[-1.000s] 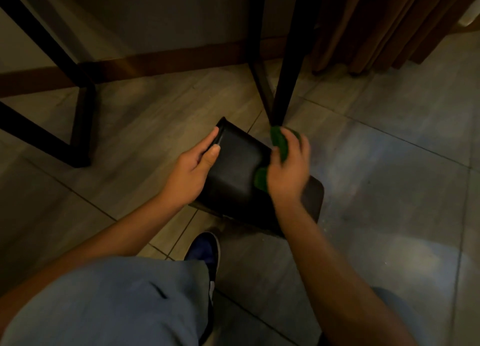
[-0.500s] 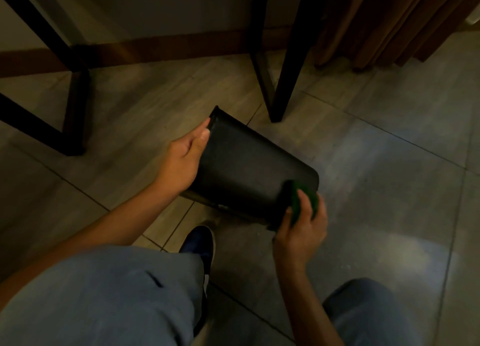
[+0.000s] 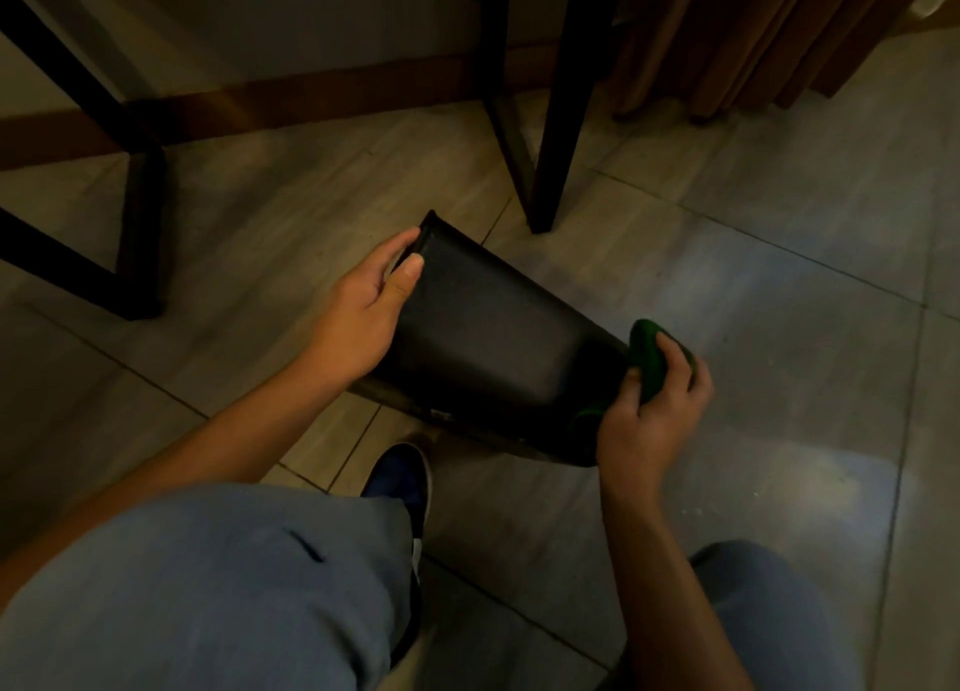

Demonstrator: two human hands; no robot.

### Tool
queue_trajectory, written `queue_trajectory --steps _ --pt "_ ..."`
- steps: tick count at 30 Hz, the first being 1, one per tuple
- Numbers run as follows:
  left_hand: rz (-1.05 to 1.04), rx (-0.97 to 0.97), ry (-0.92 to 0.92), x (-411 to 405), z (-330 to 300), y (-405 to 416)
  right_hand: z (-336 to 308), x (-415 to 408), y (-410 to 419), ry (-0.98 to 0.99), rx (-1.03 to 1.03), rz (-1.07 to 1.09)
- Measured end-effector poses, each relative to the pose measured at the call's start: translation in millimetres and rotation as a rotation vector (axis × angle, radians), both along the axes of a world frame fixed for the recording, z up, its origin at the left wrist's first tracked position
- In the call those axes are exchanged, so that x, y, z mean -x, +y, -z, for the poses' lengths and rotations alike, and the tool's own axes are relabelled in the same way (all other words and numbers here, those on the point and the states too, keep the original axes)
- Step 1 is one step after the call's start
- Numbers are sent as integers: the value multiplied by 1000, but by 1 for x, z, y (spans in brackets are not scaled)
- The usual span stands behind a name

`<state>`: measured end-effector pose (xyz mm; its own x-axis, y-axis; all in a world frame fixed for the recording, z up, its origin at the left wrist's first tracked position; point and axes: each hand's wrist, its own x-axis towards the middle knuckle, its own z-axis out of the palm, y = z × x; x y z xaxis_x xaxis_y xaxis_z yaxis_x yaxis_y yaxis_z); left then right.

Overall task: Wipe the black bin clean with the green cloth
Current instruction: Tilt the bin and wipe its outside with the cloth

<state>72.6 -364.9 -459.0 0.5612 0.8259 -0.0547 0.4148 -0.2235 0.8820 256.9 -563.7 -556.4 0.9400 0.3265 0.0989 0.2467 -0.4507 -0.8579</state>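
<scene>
Hands: left hand (image 3: 363,316) still gripping black bin (image 3: 488,342), right hand (image 3: 649,415) clutching green cloth (image 3: 647,358), now farther right.

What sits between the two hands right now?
In the head view, only the black bin: left hand grips one end, right hand presses the green cloth on the other.

No text, label, brand, number or sign can be read anywhere in this dim view. The black bin (image 3: 488,347) carries one small pale patch on its lower edge, on the side toward the blue shoe (image 3: 402,488), but it is too small and blurred to tell whether it holds any writing. The green cloth (image 3: 647,363) at the bin's right end, the shoe just below the bin, and the grey floor tiles (image 3: 779,275) around it show no markings.
</scene>
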Motion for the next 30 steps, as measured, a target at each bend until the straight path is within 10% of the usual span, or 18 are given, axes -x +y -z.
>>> queue_trajectory --steps 30 --pt "131 30 109 93 54 -42 10 13 9 -67 226 -76"
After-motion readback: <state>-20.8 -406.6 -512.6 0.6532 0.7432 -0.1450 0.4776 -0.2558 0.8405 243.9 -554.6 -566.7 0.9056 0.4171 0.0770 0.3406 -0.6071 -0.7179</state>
